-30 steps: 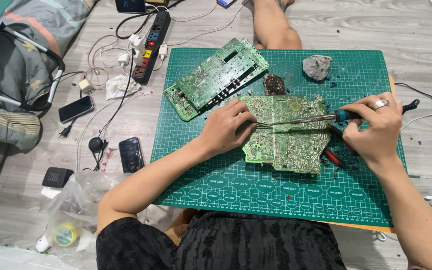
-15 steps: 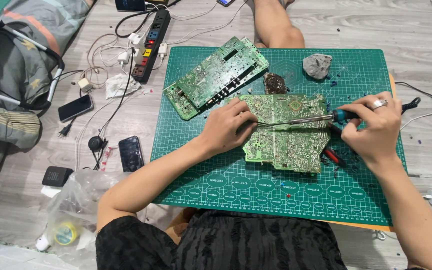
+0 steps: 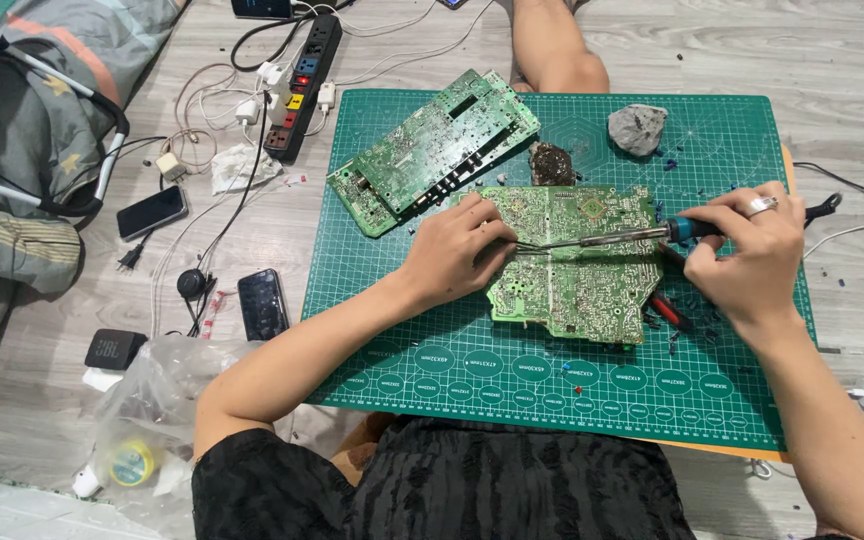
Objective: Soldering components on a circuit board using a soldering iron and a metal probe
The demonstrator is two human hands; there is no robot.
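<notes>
I count 2 circuit boards on the green cutting mat, which lies on the floor: 1 circuit board lies flat, solder side up, in the middle of the mat, and a second board lies tilted just beside its upper left corner. My left hand rests curled on the near board's left edge, fingertips pinched together on something too small to make out. My right hand (a ring on 1 finger) is closed around the blue handle of 1 soldering iron, its tip touching the board near my left fingers. 1 grey stone-like lump sits at the mat's far edge. Left of the mat I see 2 phones, 1 power strip with plugs in it, and 1 clear plastic bag holding a small yellow roll.
</notes>
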